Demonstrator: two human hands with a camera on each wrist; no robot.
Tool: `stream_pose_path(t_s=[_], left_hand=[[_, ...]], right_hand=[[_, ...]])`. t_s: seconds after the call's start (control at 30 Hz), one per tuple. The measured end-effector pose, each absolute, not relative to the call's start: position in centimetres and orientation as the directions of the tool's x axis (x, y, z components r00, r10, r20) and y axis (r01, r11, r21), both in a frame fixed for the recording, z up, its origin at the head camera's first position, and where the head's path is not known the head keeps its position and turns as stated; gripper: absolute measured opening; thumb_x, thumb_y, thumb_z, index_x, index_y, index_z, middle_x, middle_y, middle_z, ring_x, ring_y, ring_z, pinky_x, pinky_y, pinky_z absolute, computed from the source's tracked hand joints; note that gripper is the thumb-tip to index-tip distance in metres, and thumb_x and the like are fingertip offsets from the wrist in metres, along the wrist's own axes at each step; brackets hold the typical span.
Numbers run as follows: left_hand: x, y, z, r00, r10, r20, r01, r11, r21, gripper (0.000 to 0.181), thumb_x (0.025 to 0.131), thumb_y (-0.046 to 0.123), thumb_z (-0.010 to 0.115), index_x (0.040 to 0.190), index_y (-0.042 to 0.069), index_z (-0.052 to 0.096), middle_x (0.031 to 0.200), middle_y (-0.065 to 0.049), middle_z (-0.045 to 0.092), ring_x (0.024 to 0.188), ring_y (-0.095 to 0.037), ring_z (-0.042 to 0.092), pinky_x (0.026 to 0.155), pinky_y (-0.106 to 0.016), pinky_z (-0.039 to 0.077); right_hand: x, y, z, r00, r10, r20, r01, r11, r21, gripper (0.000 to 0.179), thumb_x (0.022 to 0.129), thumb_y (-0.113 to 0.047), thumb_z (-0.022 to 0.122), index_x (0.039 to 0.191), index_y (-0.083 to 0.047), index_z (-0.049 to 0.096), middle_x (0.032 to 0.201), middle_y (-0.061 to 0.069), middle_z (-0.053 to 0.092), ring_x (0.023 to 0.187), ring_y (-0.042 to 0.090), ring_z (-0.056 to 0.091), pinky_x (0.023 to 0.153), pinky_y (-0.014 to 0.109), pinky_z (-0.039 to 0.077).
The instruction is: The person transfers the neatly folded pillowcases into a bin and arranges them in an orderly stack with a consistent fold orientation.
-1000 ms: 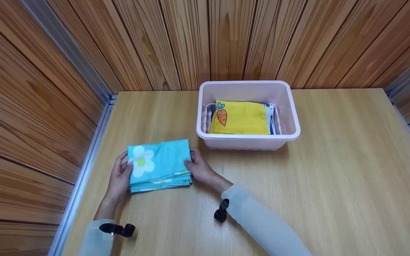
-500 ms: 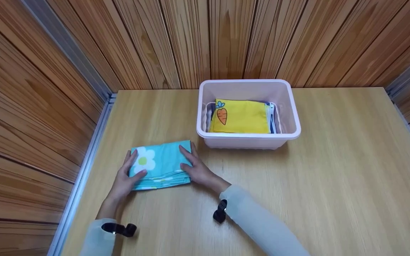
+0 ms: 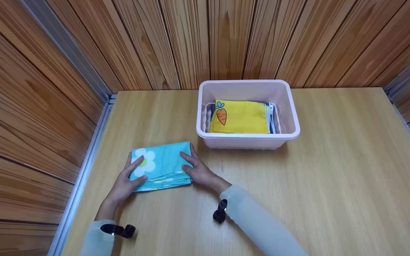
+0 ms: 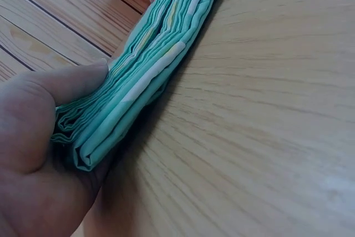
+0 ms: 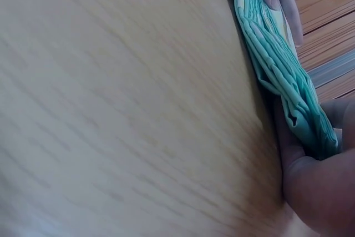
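A folded turquoise cloth [image 3: 167,160] with a white flower print lies at the left of the head view, its many layers showing along the near edge. My left hand [image 3: 122,185] grips its left end, thumb and a finger spread on top. At the right end, my right hand [image 3: 202,173] holds the cloth with a thumb and finger over the top. Fingers of the right hand [image 5: 321,187] reach under the layers in the right wrist view. From the left wrist view, the stacked folds [image 4: 138,70] sit between thumb and palm, low over the wood surface.
A pale pink plastic bin [image 3: 247,143] stands at the back middle. Inside it lies a folded yellow cloth [image 3: 246,117] with a carrot print, over darker folded fabric. Wood-plank walls [image 3: 226,42] rise behind and at the sides of the wooden tabletop [image 3: 340,170].
The left hand has shifted from the cloth's left edge onto its top, fingers spread over the flower. The right fingers have also come further over the top. The cloth moved slightly right.
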State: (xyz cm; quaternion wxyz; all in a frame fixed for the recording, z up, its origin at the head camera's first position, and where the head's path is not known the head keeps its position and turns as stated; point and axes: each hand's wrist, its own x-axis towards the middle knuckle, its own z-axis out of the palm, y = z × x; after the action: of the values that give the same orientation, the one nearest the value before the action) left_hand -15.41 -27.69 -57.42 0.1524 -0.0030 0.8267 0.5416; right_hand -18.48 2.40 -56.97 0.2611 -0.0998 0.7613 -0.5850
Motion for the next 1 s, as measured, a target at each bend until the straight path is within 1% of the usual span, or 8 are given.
stream_pose_path(t_s=[0.13, 0.37, 0.57, 1.0], left_hand=[[-15.24, -27.85, -57.39, -0.949, 0.171, -0.266, -0.178, 0.406, 0.896, 0.067, 0.101, 0.021, 0.066, 0.16, 0.021, 0.035, 0.17, 0.003, -0.017, 0.154, -0.026, -0.019, 0.122, -0.058, -0.007], [-15.01, -27.96, -57.28, -0.953, 0.192, -0.236, -0.148, 0.385, 0.911, 0.066, 0.101, 0.016, 0.065, 0.16, 0.014, 0.034, 0.17, -0.003, -0.016, 0.154, -0.028, -0.019, 0.122, -0.056, -0.007], [-14.81, -28.0, -57.15, -0.945, 0.181, -0.272, -0.194, 0.36, 0.912, 0.067, 0.102, 0.016, 0.063, 0.161, 0.019, 0.032, 0.17, 0.003, -0.016, 0.154, -0.024, -0.021, 0.121, -0.057, -0.01], [-15.06, -27.96, -56.71, -0.949, 0.159, -0.272, -0.212, 0.319, 0.924, 0.068, 0.103, 0.018, 0.062, 0.162, 0.022, 0.028, 0.17, 0.004, -0.013, 0.154, -0.021, -0.019, 0.122, -0.054, -0.01]], right_hand=[[-18.47, 2.41, -56.94, -0.837, -0.459, -0.299, 0.169, 0.303, -0.938, 0.053, 0.108, -0.026, 0.049, 0.159, -0.032, 0.034, 0.17, -0.01, -0.016, 0.156, 0.018, -0.013, 0.125, 0.047, 0.002], [-18.56, 2.24, -56.97, -0.844, -0.45, -0.292, 0.187, 0.262, -0.947, 0.054, 0.107, -0.019, 0.051, 0.159, -0.026, 0.037, 0.17, -0.006, -0.014, 0.156, 0.02, -0.01, 0.126, 0.045, 0.002], [-18.42, 2.15, -56.97, -0.846, -0.446, -0.292, 0.204, 0.234, -0.95, 0.053, 0.108, -0.018, 0.05, 0.159, -0.025, 0.038, 0.171, -0.007, -0.013, 0.156, 0.019, -0.01, 0.126, 0.045, 0.002], [-18.57, 1.72, -56.17, -0.863, -0.407, -0.301, 0.233, 0.207, -0.95, 0.052, 0.106, -0.011, 0.048, 0.157, -0.024, 0.042, 0.171, -0.009, -0.01, 0.156, 0.019, -0.01, 0.125, 0.045, 0.001]])
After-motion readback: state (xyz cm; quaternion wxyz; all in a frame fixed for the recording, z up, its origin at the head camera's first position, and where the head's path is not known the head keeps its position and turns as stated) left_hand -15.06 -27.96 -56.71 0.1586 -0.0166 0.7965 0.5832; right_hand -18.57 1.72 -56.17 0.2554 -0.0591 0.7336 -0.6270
